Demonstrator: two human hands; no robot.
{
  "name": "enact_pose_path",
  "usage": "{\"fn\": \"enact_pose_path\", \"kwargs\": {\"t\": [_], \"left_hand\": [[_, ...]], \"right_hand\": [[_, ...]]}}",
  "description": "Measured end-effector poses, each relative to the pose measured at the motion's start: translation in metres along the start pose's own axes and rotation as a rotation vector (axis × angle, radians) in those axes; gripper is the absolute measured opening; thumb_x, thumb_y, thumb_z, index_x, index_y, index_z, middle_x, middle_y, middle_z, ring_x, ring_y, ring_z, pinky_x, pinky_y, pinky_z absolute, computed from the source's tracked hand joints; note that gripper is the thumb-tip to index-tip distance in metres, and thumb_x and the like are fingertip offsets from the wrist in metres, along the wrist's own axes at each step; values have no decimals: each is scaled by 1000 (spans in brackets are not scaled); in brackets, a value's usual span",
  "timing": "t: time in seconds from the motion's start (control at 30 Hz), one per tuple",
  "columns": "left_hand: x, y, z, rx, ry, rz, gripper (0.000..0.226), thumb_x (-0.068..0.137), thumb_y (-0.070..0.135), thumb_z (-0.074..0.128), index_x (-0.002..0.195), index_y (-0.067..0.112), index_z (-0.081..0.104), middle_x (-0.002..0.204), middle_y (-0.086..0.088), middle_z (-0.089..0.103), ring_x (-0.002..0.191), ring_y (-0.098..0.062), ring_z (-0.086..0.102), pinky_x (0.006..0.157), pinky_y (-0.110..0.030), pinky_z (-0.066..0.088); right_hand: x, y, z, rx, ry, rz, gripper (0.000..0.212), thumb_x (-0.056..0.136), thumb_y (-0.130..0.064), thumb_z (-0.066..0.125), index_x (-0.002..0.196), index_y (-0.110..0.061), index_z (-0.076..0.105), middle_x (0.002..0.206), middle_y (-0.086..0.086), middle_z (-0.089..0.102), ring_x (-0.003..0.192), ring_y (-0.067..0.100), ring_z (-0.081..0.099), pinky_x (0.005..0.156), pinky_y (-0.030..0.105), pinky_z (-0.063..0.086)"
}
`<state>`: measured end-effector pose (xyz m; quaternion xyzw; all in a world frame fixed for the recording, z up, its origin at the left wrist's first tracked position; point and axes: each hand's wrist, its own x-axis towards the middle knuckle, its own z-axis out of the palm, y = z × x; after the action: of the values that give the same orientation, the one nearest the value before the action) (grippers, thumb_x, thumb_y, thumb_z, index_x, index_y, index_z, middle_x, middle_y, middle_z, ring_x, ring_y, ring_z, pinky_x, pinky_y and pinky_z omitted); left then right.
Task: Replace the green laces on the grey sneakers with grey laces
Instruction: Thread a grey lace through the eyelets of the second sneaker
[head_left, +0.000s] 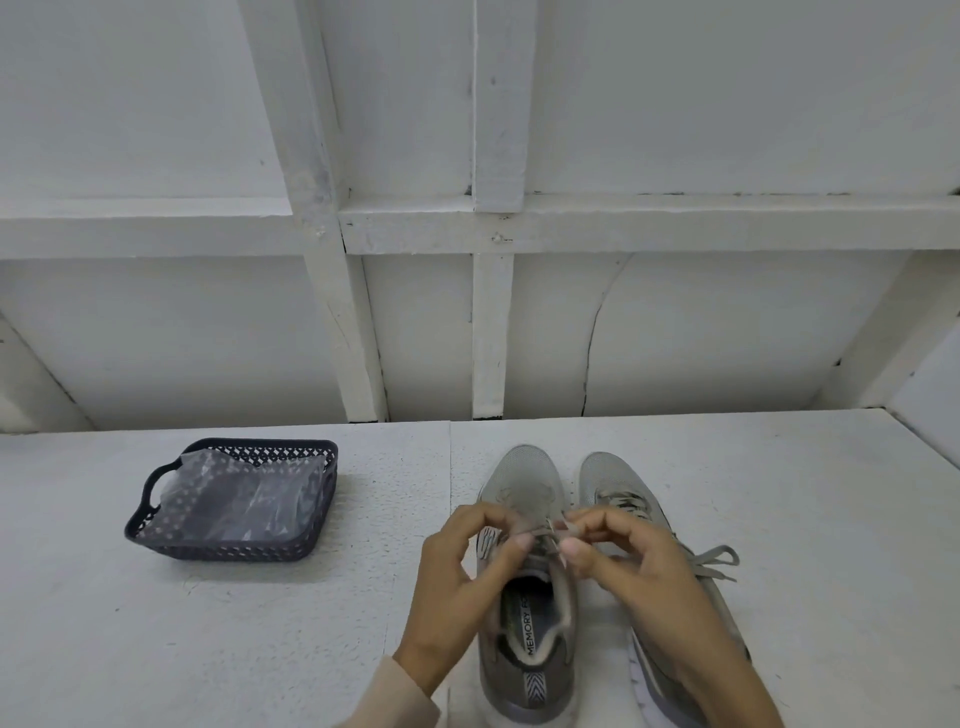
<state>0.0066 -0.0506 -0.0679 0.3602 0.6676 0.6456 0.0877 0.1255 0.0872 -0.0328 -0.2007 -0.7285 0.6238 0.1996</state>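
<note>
- While a pale sleeve (395, 696) shows at the bottom edge, the person's left hand (457, 577) and right hand (639, 571) meet over the nearer of two grey sneakers on a white tabletop (208, 649).
- Both hands have their fingers (514, 543) curled in, and each pinches a thin lace (545, 530) at the eyelets on the left sneaker (524, 691). It is hard to tell whether this lace is green or grey.
- That sneaker stands upright with its heel toward the person and its toe pointing away. Its opening shows an insole with printed lettering.
- Just beside it on the right, the right sneaker (613, 478) also points away. It is partly hidden by the right wrist and is laced up, with a tied bow (719, 558) spilling over its outer side.
- Farther off to the left, well apart from the shoes, sits a dark perforated basket (234, 553) with a handle. It holds a crumpled clear plastic bag (249, 493).
- Beyond the tabletop rises a white wall (498, 223) of framed panels.
</note>
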Motion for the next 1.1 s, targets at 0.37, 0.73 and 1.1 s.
{"fn": "enact_pose_path", "kwargs": {"t": [0.37,0.73,1.1], "left_hand": [[11,28,-60,-216,-582,4,24,77,18,52,92,12,70,78,-3,69,70,-22,64,71,-33,50],[49,-6,-48,132,-408,-229,15,88,27,62,94,20,73,92,6,74,93,-9,67,84,-21,48],[84,-63,4,695,-207,-235,15,91,34,62,99,27,72,97,6,72,88,-13,65,83,-31,51]], "right_hand": [[-15,-49,-33,-102,-313,-94,24,80,-40,72,71,-20,65,69,9,63,64,16,61,62,25,50],[44,-30,-31,-512,-128,42,19,90,-29,67,73,-20,72,67,-1,65,56,12,63,52,21,49],[113,36,21,-845,35,170,13,84,-9,62,78,-13,72,87,6,71,86,23,65,76,32,53]]}}
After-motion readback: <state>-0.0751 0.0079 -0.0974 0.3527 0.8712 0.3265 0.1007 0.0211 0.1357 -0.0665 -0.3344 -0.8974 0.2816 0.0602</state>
